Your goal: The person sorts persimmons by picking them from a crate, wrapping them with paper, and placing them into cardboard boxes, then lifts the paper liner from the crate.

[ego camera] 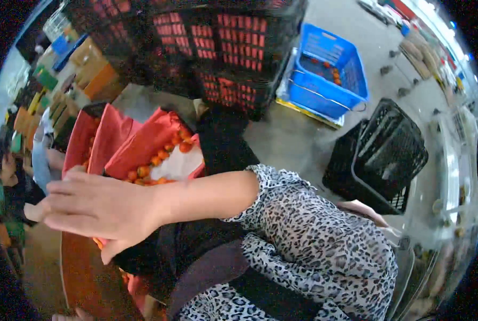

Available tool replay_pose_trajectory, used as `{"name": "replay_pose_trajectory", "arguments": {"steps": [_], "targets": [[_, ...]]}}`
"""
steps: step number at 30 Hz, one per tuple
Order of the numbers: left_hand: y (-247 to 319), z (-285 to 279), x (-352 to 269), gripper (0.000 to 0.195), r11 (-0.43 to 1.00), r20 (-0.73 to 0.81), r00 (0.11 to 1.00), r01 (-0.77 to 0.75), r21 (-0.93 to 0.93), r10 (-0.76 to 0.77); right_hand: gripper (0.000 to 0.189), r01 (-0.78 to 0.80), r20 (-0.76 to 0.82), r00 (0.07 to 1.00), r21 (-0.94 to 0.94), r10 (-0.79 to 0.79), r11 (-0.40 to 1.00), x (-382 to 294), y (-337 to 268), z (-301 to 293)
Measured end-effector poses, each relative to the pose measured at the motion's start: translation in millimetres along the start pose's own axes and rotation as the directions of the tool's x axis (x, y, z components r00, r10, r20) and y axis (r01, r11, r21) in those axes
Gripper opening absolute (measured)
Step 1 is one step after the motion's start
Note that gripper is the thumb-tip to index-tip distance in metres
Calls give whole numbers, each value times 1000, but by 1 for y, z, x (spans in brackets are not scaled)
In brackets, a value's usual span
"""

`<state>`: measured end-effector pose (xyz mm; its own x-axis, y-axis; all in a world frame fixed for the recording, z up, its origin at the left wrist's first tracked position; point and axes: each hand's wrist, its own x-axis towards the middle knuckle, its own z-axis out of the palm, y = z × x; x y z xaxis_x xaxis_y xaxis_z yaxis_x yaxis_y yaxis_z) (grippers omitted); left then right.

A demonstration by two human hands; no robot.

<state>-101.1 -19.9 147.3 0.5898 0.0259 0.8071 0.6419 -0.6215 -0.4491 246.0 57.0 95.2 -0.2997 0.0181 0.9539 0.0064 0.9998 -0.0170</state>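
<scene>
My right hand (98, 204) reaches leftwards, back up, its fingers stretched out and slightly blurred, with nothing seen in it. It passes in front of a crate with red lining flaps (130, 144). Small orange-red tomatoes (154, 160) line the inside of the crate, around a bare white patch (178, 162). More tomatoes show between the flaps at the left. My forearm hides the crate's near part. My left hand is out of view; a bit of skin at the bottom left edge cannot be assigned to anyone.
Stacked black crates with red lining (239, 36) stand at the top. A blue plastic crate (323, 92) holds some tomatoes. Black plastic crates (391, 152) rest on the floor at the right. Another person (10, 172) is at the far left, near cardboard boxes (90, 64).
</scene>
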Motion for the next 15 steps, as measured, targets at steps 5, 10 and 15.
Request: {"name": "replay_pose_trajectory", "arguments": {"steps": [5, 10, 15], "targets": [[-4, 65, 68, 23, 987, -80, 997, -33, -159, 21, 95, 45, 154, 988, -118, -27, 992, 7, -12, -44], [-1, 119, 128, 27, 921, -152, 982, -161, -355, 113, 69, 15, 44, 999, -677, 20, 736, 6, -21, -135], [20, 164, 181, 36, 773, -216, 956, -288, -565, 198, 62, 127, 193, 981, -745, 29, 654, 24, -53, -228]]}}
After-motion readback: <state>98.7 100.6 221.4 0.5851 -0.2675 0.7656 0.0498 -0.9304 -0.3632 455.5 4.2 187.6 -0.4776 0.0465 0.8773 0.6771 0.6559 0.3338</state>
